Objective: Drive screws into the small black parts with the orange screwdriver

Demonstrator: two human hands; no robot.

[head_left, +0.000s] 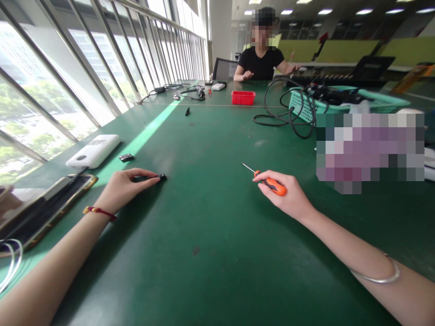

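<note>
Between the thumb and fingers of my left hand (131,188) is a small black part (163,177), low over the green table (204,217); its kind is too small to make out. My right hand (288,192) is closed around the orange and black handle of a screwdriver (276,186). The thin metal shaft points up and to the left, away from my palm. A second small black piece (126,157) lies on the table just beyond my left hand.
At left lie a white power bank (97,149) and a phone (57,208). A red bin (243,98), cables (193,93) and a small black item (187,111) are farther back. A teal basket (302,108) with black cables stands at right. Another person (261,63) sits opposite.
</note>
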